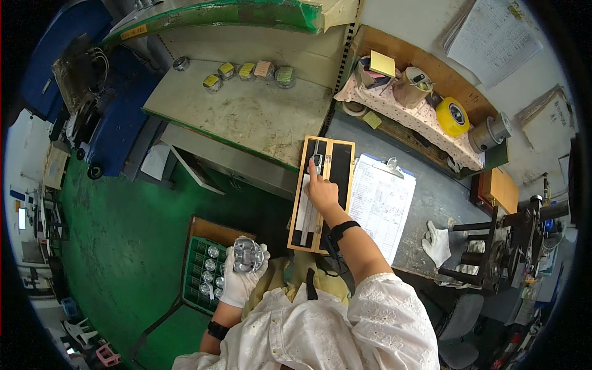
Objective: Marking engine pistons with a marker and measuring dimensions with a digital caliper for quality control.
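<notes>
My left hand (238,285), in a white glove, is closed around a shiny round metal part (248,254) that looks like a piston. It is held up in front of my body, beside a green crate. My bare right hand (324,194) reaches over an open wooden case (328,149). Its index finger is stretched out and touches or hovers just at the display end of a digital caliper (317,161); its other fingers are curled, with nothing visible in them. The caliper lies lengthwise in the left half of the case. Black lining shows in the right half.
A green crate (198,271) of similar metal parts stands at left. Right of the case lies a clipboard (381,206) with a filled-in sheet. A white glove (436,243) rests near a dark metal fixture (490,253). Several labelled round parts (264,69) line the bench at the back.
</notes>
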Action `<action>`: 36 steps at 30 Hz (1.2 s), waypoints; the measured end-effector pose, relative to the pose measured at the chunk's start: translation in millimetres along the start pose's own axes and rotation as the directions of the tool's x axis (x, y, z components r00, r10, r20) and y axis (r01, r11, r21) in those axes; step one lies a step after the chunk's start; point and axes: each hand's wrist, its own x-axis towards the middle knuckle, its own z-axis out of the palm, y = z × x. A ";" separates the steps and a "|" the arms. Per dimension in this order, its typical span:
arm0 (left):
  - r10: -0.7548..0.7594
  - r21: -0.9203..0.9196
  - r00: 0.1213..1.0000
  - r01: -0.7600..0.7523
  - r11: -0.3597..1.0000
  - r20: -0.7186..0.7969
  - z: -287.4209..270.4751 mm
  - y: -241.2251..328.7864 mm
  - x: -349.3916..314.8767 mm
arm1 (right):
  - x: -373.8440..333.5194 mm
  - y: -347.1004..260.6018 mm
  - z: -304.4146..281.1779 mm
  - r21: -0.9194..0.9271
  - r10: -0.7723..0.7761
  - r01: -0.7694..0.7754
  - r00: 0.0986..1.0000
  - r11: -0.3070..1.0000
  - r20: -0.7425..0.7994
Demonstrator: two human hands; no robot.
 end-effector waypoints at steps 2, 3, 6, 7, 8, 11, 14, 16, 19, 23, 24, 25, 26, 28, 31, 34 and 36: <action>-0.001 0.001 1.000 0.001 1.000 -0.002 -0.7 0.6 -0.2 | -1.7 -1.0 -1.7 -0.001 -0.014 0.014 0.999 1.000 -0.045; -0.002 -0.006 1.000 0.002 1.000 -0.005 -0.8 0.7 -0.1 | -2.0 -1.8 -3.3 -0.001 -0.015 0.015 0.999 1.000 -0.044; -0.008 -0.027 1.000 0.007 1.000 -0.012 0.0 0.3 0.1 | -2.5 -3.0 -6.1 0.050 0.002 -0.002 1.000 0.999 -0.005; -0.013 -0.039 1.000 0.012 0.999 -0.016 0.5 -0.3 0.5 | -3.1 -2.1 -5.8 0.036 -0.022 0.024 0.999 0.999 -0.048; -0.013 -0.040 1.000 0.012 0.999 -0.015 1.5 -0.8 0.7 | -3.4 -1.3 -5.6 0.021 -0.046 0.048 0.995 0.999 -0.090; -0.003 -0.016 1.000 0.003 1.000 -0.014 5.3 -1.1 0.7 | -3.3 2.0 0.6 0.118 0.042 -0.036 0.998 0.992 -0.045; -0.002 -0.021 1.000 0.002 1.000 -0.010 0.0 -1.2 2.5 | 7.5 -2.9 -13.2 0.182 0.135 -0.165 0.976 0.969 0.169; -0.011 -0.027 1.000 0.010 1.000 -0.025 -1.4 0.1 2.2 | 13.1 -4.7 -21.9 0.161 0.117 -0.152 0.971 0.975 0.209; -0.009 -0.026 1.000 0.009 1.000 -0.001 -4.9 -0.8 4.8 | 16.7 -2.5 -21.3 0.129 0.107 -0.143 0.961 0.981 0.255; -0.010 -0.061 0.999 0.008 0.998 -0.031 -5.7 -0.2 3.4 | 19.5 -4.4 -19.7 0.092 0.124 -0.158 0.947 0.983 0.296; -0.010 -0.055 1.000 0.009 0.998 -0.021 -7.2 0.6 3.4 | 20.5 -5.3 -20.0 0.093 0.122 -0.156 0.947 0.983 0.296; -0.011 -0.049 1.000 0.010 0.999 -0.011 -7.6 1.3 3.4 | 21.5 -6.0 -20.6 0.084 0.131 -0.165 0.940 0.983 0.314; -0.009 -0.049 1.000 0.009 0.999 -0.010 -7.1 1.7 2.9 | 22.3 -6.7 -21.4 0.075 0.139 -0.173 0.933 0.982 0.331; 0.001 -0.045 1.000 -0.001 0.999 0.007 -6.3 -0.2 4.6 | 23.0 -4.1 -19.3 0.072 0.138 -0.170 0.934 0.983 0.329; -0.008 -0.072 1.000 0.009 0.997 0.007 -5.3 0.7 5.5 | 22.6 -3.7 -21.2 0.076 0.152 -0.189 0.928 0.979 0.342; 0.004 -0.051 0.998 -0.001 0.999 0.065 -10.8 0.9 7.4 | 12.4 2.8 -22.6 0.149 0.167 -0.221 0.937 0.964 0.307; 0.010 -0.049 0.997 -0.006 0.999 0.074 -13.0 1.5 11.1 | -6.3 16.6 -11.2 0.265 0.189 -0.201 0.979 0.943 0.070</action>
